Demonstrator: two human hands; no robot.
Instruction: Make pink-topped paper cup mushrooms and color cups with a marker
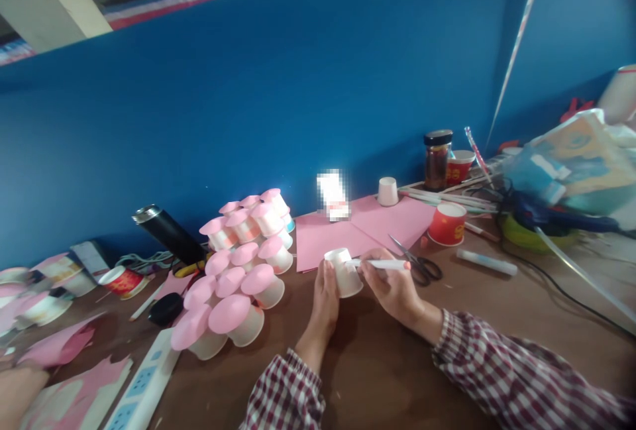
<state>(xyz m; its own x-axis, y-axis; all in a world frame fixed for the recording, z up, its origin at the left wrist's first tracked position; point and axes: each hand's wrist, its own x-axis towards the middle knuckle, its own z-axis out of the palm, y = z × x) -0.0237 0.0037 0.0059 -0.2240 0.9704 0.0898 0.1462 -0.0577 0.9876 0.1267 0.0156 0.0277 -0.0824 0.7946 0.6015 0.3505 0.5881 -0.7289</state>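
Observation:
A white paper cup (349,279) stands upside down over the brown table, gripped at its left side by my left hand (326,297). In my right hand (392,292) is a white marker pen (385,264), held nearly level, its tip end at the cup's side; whether it touches I cannot tell. Behind the cup lie sheets of pink paper (322,241). Black-handled scissors (422,269) rest just beyond my right hand. To the left, several upturned paper cups with pink discs on top (233,314) are grouped close together.
A white power strip (144,377) lies front left, near another person's hand (20,390). A black flask (166,234) leans behind the cups. On the right are a red paper cup (447,224), another marker (487,262), a dark-lidded jar (437,160) and a black cable (561,294).

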